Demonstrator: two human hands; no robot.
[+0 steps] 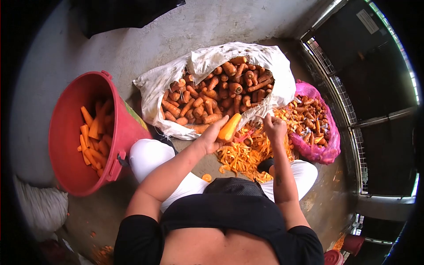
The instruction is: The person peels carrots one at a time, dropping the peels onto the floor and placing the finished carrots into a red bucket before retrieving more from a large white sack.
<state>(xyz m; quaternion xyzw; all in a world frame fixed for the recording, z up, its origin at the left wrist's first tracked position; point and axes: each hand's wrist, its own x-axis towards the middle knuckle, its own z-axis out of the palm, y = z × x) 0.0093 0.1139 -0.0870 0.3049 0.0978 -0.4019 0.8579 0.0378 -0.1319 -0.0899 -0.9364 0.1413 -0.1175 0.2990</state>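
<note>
Open floor [333, 187] borders the pink sack [334, 148], right of both hands [212, 136].

Grey-brown floor [329, 190] — open white sack [282, 66], pink bag [333, 142], red tub [66, 137], orange peelings [240, 160], a carrot slice [206, 177]

A black top [223, 210] with 2 short black sleeves [139, 238], white trousers [152, 159], dark mesh-like fabric [234, 186] near the waist.
</note>
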